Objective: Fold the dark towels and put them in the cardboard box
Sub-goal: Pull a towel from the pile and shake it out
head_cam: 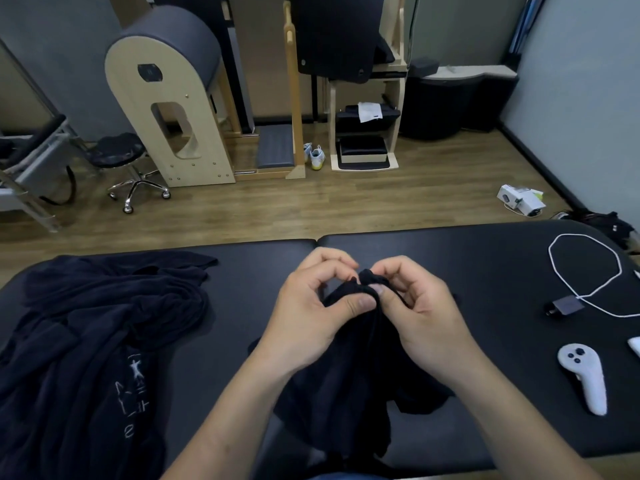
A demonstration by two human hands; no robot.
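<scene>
Grey walls (69,46) are enclosing a wood floor (311,209); arched barrel (166,98) and wheeled stool (117,155) are standing at back, sneakers (315,157) lying nearby

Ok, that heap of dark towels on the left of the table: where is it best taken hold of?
Probably at the corner that lies flat at its far right, pinched from the right, over the bare table. The rest of the towel heap is bunched in deep folds with no clear edge showing.

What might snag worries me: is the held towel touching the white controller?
Apart. Head view: bare table shows between the held towel and the white controller.
</scene>
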